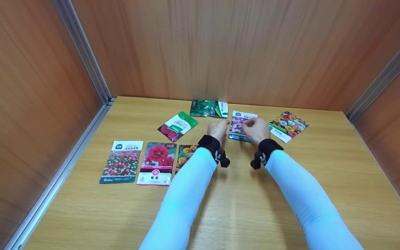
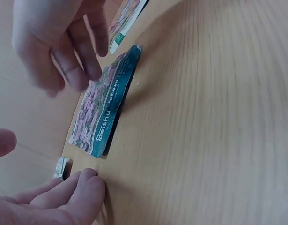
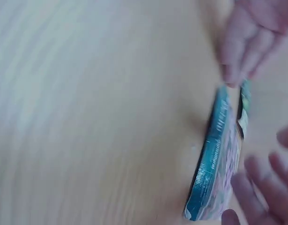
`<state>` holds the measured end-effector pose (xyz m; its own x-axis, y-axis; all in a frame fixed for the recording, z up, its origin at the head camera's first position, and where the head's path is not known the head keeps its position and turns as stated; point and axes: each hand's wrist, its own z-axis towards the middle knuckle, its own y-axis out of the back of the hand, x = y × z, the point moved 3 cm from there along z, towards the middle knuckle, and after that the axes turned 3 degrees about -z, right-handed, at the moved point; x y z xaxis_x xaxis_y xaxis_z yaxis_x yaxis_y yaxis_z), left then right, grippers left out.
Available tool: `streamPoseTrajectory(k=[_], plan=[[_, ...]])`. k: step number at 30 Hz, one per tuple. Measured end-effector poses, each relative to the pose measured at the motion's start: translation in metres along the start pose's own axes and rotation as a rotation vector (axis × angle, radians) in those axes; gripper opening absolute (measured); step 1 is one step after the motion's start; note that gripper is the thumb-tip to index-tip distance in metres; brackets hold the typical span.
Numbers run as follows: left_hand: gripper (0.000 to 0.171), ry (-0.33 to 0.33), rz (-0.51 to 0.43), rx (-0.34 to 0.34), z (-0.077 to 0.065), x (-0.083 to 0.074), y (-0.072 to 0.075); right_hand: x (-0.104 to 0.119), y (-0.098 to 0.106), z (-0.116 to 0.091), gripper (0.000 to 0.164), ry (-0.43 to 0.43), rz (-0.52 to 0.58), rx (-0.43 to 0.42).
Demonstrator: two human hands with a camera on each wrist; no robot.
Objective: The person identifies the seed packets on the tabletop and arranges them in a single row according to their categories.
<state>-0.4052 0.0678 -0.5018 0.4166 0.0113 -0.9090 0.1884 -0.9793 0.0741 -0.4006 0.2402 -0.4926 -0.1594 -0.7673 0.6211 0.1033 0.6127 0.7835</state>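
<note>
Brown wood-grain walls point(image 1: 221, 52) are enclosing a yellowish counter point(image 1: 234, 208), where a glossy rectangular purple-flowered packet point(image 1: 237, 124) with a teal band is lying near the far edge, the released left hand point(image 1: 218, 130) poised just left of it, the likewise released right hand point(image 1: 257, 130) hovering over its right side.

Left arm point(image 1: 182, 199): pale blue sleeve, stretched toward the tabletop's point(image 1: 240, 215) far edge; black wristband point(image 1: 209, 144).
Left hand point(image 1: 218, 129): nearer the far left corner than its pair; fingers together, lightly bent, low to the surface, contact unclear; thumb apart; holding nothing.
Right arm point(image 1: 309, 194): matching sleeve, likewise outstretched; black wristband point(image 1: 270, 146).
Right hand point(image 1: 257, 131): raised, fingers relaxed and slightly spread; holding nothing.
</note>
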Motion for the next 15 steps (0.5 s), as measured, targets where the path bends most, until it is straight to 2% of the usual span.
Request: streamPoseTrajectory(k=[3,5,7,9,12,15], plan=[[0.039,-0.041,0.070,0.018,-0.004,-0.002,-0.004,-0.013,0.007,0.001,0.037,-0.193,0.115,-0.036],[0.046,-0.056,0.105,0.026,-0.006,-0.004,-0.006,-0.020,0.009,0.002,0.042,-0.305,0.180,-0.004],[0.050,-0.076,0.146,0.028,-0.007,-0.005,-0.007,-0.024,0.010,0.003,0.046,-0.377,0.224,0.043],[0.052,-0.083,0.190,0.027,-0.006,-0.005,-0.008,-0.028,0.011,0.004,0.049,-0.423,0.271,0.085],[0.052,-0.077,0.240,0.026,-0.004,-0.003,-0.006,-0.033,0.013,0.006,0.054,-0.444,0.282,0.122],[0.046,-0.033,0.206,0.050,0.002,0.001,-0.003,-0.037,0.011,0.006,0.055,-0.449,0.314,0.164]])
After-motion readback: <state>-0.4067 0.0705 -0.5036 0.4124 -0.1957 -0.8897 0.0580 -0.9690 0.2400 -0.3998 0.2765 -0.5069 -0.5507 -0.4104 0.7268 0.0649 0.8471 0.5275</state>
